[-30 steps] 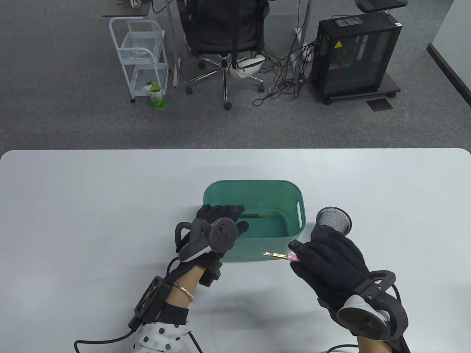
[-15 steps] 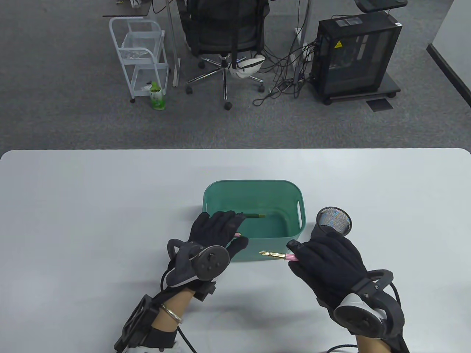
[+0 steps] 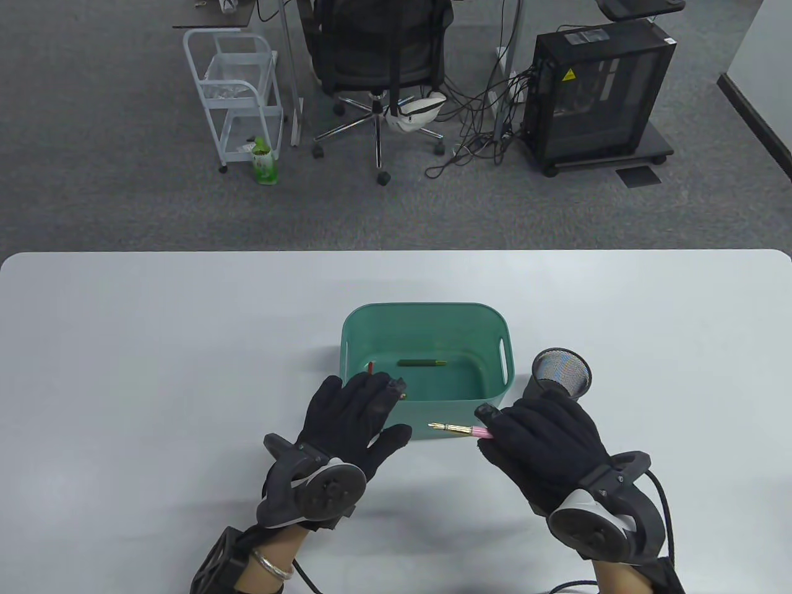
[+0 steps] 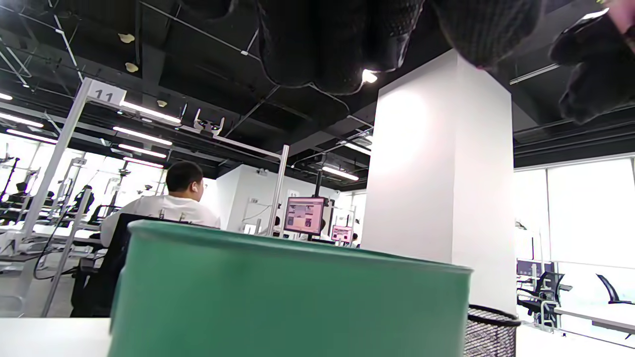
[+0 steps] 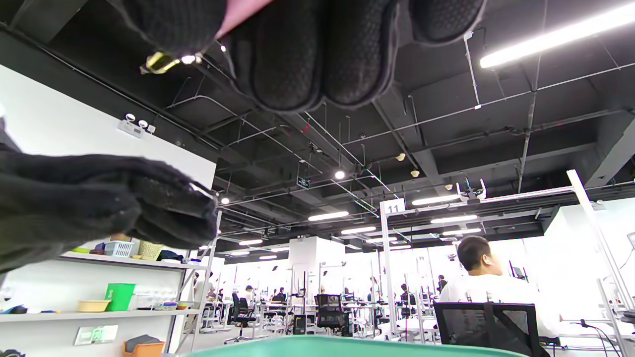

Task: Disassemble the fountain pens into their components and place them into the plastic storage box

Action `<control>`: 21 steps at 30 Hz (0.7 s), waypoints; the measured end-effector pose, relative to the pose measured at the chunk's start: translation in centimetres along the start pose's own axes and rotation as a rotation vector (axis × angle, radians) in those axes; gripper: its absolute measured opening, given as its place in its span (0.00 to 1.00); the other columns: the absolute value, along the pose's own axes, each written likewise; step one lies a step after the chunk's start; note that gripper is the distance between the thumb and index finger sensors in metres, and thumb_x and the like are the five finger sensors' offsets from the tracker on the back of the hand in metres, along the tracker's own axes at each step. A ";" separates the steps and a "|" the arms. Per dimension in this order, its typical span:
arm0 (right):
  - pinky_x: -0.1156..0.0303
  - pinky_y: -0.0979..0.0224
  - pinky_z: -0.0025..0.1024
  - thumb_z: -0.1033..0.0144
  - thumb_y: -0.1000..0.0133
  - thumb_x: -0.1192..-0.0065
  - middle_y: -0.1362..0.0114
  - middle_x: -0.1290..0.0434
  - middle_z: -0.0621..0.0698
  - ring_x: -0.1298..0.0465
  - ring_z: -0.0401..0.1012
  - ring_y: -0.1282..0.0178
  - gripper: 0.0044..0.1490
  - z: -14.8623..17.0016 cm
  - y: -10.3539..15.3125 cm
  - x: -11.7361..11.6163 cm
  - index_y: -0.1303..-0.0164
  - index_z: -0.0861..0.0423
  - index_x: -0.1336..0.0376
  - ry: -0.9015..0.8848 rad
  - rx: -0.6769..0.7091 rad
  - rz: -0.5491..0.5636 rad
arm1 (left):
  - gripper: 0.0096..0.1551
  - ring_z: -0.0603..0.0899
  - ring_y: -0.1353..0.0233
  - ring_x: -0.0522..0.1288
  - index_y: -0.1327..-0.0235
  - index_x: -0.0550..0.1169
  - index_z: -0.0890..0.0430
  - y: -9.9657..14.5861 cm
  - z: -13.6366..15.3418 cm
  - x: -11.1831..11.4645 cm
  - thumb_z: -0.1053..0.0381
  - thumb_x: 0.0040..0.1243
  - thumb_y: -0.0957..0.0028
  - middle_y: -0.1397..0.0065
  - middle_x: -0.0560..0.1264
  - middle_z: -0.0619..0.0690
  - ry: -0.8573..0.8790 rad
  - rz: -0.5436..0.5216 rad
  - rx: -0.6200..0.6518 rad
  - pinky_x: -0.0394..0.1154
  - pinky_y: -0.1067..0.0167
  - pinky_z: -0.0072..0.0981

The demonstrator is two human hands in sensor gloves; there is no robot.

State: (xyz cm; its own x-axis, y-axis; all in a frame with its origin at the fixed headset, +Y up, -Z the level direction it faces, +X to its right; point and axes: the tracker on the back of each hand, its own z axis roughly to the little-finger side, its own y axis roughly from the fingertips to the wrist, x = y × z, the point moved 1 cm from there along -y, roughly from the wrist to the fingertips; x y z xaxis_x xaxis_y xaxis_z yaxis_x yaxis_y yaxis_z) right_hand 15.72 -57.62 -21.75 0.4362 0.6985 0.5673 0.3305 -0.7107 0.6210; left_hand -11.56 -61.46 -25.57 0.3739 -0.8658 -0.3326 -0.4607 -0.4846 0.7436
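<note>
My right hand (image 3: 495,433) grips a pink fountain pen (image 3: 461,429) by its barrel, just in front of the teal plastic box (image 3: 427,307), with the gold nib pointing left. In the right wrist view the pink barrel (image 5: 243,10) shows between my curled fingers (image 5: 307,49). My left hand (image 3: 371,405) lies with straight fingers over the box's near left rim and holds nothing that I can see. A small reddish piece (image 3: 370,367) pokes out beyond its fingertips inside the box. A green pen part (image 3: 422,363) lies on the box floor.
A black mesh pen cup (image 3: 562,373) stands right of the box, just beyond my right hand; it also shows beside the green box wall (image 4: 292,297) as the mesh cup (image 4: 491,332). Past the table's far edge are an office chair, a white cart and a computer case.
My left hand has drawn back from over the box toward the near edge, uncovering a small reddish piece inside. My right hand with the pink pen has shifted slightly left.
</note>
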 end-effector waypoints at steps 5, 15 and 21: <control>0.35 0.20 0.49 0.43 0.41 0.41 0.41 0.21 0.39 0.23 0.39 0.35 0.28 0.0 0.0 -0.2 0.35 0.42 0.26 0.010 -0.002 -0.011 | 0.38 0.62 0.17 0.70 0.15 0.71 0.55 0.0 -0.9 -0.3 0.35 0.53 0.31 0.15 0.74 0.54 -0.015 -0.018 0.043 0.57 0.17 0.63; 0.35 0.20 0.49 0.43 0.41 0.41 0.40 0.21 0.39 0.23 0.39 0.35 0.28 -0.1 -0.1 -0.8 0.35 0.42 0.26 0.021 0.002 -0.037 | 0.38 0.62 0.16 0.70 0.14 0.71 0.55 0.2 -0.9 -1.0 0.34 0.53 0.32 0.14 0.74 0.54 0.003 -0.040 0.047 0.56 0.17 0.63; 0.35 0.20 0.48 0.43 0.41 0.41 0.40 0.21 0.39 0.23 0.39 0.35 0.28 -0.2 -0.2 -1.2 0.35 0.42 0.26 0.026 0.005 -0.055 | 0.39 0.62 0.16 0.70 0.14 0.71 0.55 0.3 -1.1 -1.2 0.34 0.53 0.32 0.14 0.74 0.54 0.008 -0.053 0.058 0.56 0.17 0.63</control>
State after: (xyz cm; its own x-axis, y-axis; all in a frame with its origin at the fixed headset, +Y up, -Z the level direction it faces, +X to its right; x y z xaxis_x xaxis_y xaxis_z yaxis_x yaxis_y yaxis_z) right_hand 14.93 -58.33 -22.42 0.3951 0.7387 0.5461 0.3578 -0.6713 0.6492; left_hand -11.26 -60.41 -24.32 0.4054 -0.8377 -0.3658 -0.4862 -0.5365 0.6898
